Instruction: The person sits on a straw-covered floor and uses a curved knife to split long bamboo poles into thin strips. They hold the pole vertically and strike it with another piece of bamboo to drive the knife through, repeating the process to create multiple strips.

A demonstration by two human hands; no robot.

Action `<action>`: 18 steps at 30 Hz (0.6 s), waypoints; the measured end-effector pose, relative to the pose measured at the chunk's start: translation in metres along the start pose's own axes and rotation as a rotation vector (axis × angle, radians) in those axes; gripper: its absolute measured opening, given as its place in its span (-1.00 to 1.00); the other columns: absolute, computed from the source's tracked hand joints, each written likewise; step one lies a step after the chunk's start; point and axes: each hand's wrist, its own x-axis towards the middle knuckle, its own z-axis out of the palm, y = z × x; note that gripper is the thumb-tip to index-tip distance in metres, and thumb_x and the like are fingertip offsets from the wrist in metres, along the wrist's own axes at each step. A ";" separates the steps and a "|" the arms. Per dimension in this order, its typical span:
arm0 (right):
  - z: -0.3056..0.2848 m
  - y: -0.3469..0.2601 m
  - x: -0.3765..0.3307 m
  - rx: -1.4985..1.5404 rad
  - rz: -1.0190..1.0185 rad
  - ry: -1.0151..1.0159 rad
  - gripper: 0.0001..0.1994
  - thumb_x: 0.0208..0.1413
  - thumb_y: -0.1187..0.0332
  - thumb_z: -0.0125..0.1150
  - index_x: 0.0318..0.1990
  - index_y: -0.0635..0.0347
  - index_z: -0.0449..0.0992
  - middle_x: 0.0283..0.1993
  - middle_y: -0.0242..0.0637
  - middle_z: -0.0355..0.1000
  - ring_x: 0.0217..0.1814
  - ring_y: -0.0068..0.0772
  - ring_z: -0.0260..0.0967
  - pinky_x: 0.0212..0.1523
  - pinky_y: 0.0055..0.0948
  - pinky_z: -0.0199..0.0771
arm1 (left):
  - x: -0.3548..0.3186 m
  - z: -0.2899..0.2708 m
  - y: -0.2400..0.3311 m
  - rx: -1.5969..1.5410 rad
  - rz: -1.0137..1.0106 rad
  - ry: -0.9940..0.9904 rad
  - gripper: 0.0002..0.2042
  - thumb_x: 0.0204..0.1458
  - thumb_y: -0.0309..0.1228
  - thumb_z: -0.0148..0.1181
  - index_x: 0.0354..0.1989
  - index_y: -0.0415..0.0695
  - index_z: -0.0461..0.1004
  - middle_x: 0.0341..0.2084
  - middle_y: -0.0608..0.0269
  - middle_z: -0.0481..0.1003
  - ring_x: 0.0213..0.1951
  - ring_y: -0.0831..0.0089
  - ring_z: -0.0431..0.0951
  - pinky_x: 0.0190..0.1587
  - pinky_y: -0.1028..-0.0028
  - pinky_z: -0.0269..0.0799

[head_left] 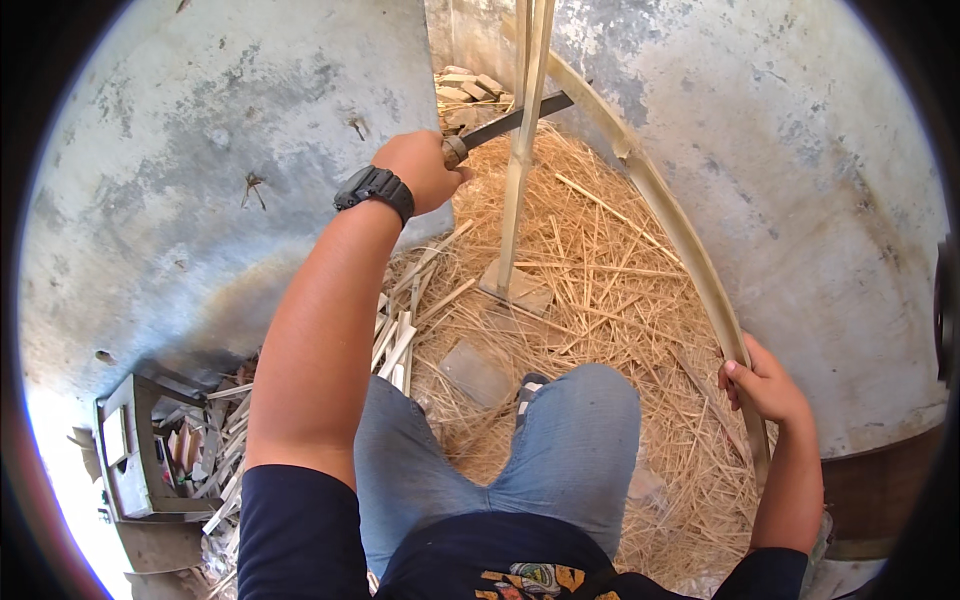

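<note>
My left hand (415, 172), with a black watch on its wrist, is closed around the handle of a long knife (490, 128). The dark blade points up to the right and crosses an upright bamboo strip (516, 200), near where it parts into two lengths at the top. Whether the blade lies inside that split or behind it, I cannot tell. The strip's foot stands on a flat block (530, 290). My right hand (765, 382) grips a long, bent bamboo piece (675, 215), which arches from the upright strip's top down past my right knee.
Shavings and thin slivers (620, 300) cover the floor. A grey slab (476, 373) lies before my feet. Pale strips (398, 345) are heaped left of my knees, near a wooden frame (125, 470) holding scraps. Worn walls (200, 130) rise on both sides; wood pieces (470, 85) lie in the far corner.
</note>
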 end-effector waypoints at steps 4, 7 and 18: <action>0.005 0.013 0.005 0.155 -0.022 0.015 -0.61 0.30 0.30 0.05 0.23 0.21 0.28 -0.40 -0.37 0.35 -0.45 -0.54 0.34 -0.44 -0.44 0.43 | 0.001 0.000 0.001 -0.025 0.002 -0.005 -0.59 0.06 -0.06 0.33 -0.21 -0.22 0.56 -0.31 -0.05 0.62 -0.19 0.03 0.62 -0.08 0.19 0.50; 0.016 0.013 0.002 0.275 -0.050 -0.009 -0.57 0.30 0.27 0.05 0.27 0.20 0.26 -0.40 -0.37 0.35 -0.45 -0.53 0.35 -0.43 -0.43 0.44 | 0.001 0.000 -0.001 -0.013 0.002 -0.004 -0.59 0.06 -0.06 0.33 -0.21 -0.22 0.56 -0.30 -0.04 0.62 -0.18 0.04 0.62 -0.08 0.19 0.50; 0.036 0.010 0.008 -0.395 -0.335 0.342 -0.56 0.41 0.30 -0.04 0.37 0.22 0.23 -0.38 -0.34 0.40 -0.45 -0.50 0.41 -0.44 -0.41 0.46 | 0.002 0.000 -0.009 -0.017 0.011 0.008 -0.58 0.06 -0.04 0.32 -0.22 -0.21 0.56 -0.31 -0.05 0.61 -0.18 0.02 0.61 -0.09 0.18 0.50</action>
